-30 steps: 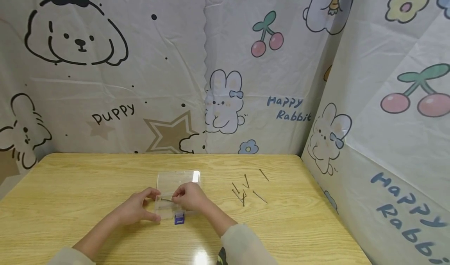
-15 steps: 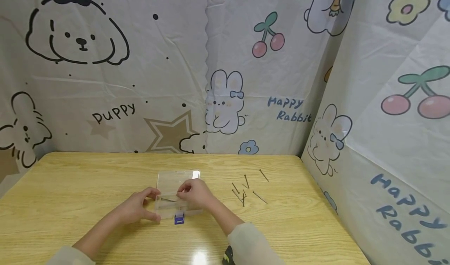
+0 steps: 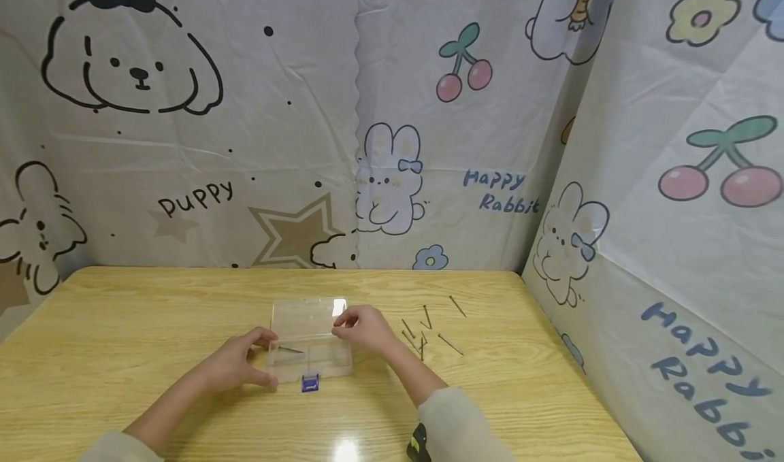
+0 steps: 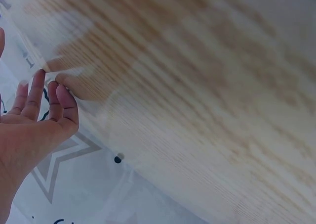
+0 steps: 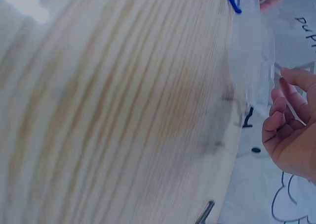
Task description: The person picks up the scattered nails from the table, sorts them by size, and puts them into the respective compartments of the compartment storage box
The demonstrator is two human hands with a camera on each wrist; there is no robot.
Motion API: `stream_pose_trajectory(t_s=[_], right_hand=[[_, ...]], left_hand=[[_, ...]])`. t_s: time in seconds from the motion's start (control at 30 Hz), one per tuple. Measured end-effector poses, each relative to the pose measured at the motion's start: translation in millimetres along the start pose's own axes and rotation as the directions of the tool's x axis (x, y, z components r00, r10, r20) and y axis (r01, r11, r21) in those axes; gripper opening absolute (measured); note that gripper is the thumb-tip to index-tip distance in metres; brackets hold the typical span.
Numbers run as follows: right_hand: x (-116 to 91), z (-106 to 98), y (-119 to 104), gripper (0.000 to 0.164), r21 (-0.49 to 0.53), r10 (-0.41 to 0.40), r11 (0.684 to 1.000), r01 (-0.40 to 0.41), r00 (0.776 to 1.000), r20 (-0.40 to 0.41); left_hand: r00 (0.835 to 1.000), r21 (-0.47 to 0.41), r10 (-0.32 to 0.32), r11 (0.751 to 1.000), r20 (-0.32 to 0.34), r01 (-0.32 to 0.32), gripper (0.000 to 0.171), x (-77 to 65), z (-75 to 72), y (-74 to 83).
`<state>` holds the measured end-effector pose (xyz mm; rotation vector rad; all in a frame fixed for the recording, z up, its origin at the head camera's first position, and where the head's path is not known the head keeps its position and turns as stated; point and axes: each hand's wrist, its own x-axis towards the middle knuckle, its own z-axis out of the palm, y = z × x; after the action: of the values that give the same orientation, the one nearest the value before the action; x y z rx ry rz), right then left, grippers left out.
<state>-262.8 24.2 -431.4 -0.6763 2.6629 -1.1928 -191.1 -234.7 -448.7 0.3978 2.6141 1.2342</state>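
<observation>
A clear plastic box (image 3: 329,365) with a blue latch (image 3: 310,383) lies on the table with its lid (image 3: 300,317) tipped back. One long, thin nail (image 3: 290,350) is in its left compartment; the compartment to the right holds nothing visible. My left hand (image 3: 235,363) holds the box's left side, thumb at the front corner and fingers at the back. My right hand (image 3: 367,329) is by the lid's right edge, its fingers loosely curled with nothing seen between them. In the right wrist view, that hand (image 5: 295,125) appears empty beside the box (image 5: 252,51).
Several loose nails (image 3: 450,344) are scattered on the wooden table (image 3: 490,394), right of the box. Printed cloth (image 3: 294,122) hangs behind the table and along its right side.
My right hand has drawn away from the left compartment, up and to the right, leaving the nail inside. My left hand has stayed at the box's left side.
</observation>
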Motion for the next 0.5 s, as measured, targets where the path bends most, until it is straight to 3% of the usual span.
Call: stream_pose_trajectory(t_s=[0.5], right_hand=[[-13,-42,36,0.013,0.003,0.107,0.994,-0.107,0.992,-0.068]], left_hand=[[1.000,0.008,-0.029,1.000,-0.008,0.029,0.078,-0.1,-0.1,-0.7]])
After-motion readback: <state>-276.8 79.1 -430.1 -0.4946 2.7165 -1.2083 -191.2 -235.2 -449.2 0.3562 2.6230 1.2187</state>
